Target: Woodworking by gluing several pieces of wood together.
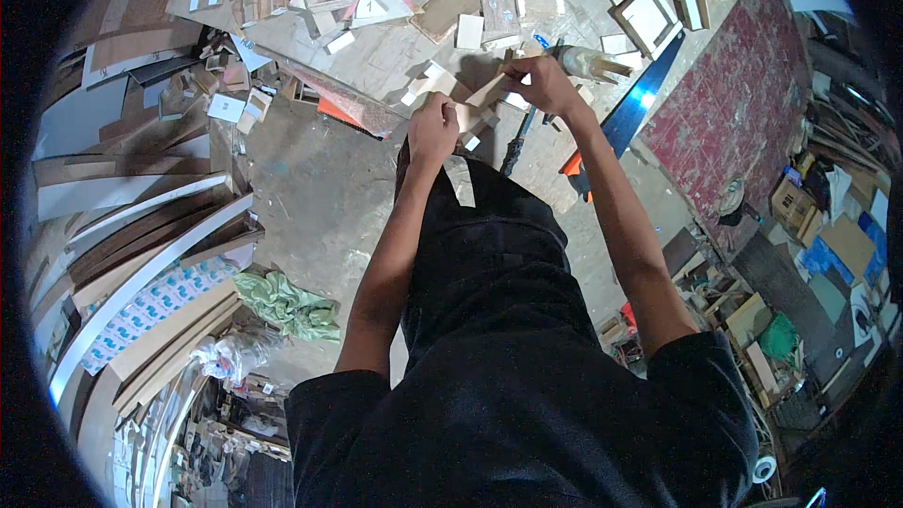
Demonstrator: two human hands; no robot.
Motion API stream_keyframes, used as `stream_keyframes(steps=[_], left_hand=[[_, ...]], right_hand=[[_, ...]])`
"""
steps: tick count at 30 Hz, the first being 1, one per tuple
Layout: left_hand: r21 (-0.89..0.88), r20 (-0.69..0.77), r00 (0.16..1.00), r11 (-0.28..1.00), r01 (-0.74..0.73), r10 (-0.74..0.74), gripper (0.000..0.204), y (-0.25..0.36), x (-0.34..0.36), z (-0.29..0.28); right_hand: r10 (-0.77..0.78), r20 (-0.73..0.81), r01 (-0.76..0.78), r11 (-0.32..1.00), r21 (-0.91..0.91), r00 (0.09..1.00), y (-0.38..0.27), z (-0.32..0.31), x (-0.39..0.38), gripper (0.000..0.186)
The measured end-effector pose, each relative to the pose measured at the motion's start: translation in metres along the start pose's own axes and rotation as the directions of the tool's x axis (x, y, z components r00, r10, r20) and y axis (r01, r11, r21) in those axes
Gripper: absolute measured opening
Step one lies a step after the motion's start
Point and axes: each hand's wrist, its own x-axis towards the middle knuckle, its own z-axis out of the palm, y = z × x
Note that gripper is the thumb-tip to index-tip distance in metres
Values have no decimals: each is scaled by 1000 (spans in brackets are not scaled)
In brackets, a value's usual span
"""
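At the near edge of the worktable (376, 71), my right hand (544, 85) is closed in a pinch on a small light wood piece (489, 91). My left hand (435, 127) is closed beside it, its fingertips at the lower left part of the pale wood; whether both hands hold one piece or two, I cannot tell. Just past my left hand lie pale wood blocks (431, 80). Right of my right hand is a cloudy plastic bottle (585, 61) on its side. A dark tool with a ribbed handle (513, 152) lies below my right hand.
A handsaw (647, 89) with a blue-lit blade and orange handle lies along the table's right side. Wood offcuts (451, 5) cover the far tabletop. Boards (150, 226) are stacked at left, near a green crumpled sheet (287, 306). A worn red panel (734, 103) stands at right.
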Motion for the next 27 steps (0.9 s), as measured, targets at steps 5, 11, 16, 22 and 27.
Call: stream_keyframes(steps=[5,11,16,22,27], left_hand=[[-73,-38,993,991,-114,111,11,-7,2,3],[-108,-23,996,990,-85,83,12,-8,4,5],[-75,-37,997,994,-76,73,14,-7,4,4],[-73,-1,999,996,-42,43,18,-4,6,2],[-55,-33,997,995,-78,76,19,-6,6,2]], right_hand=[[-49,-18,50,997,62,999,14,13,-1,26],[-89,-9,90,996,26,996,19,20,3,25],[-90,3,90,995,-50,996,14,18,6,25],[-119,33,121,989,-81,992,13,8,6,24],[-97,56,97,995,0,994,7,3,7,20]])
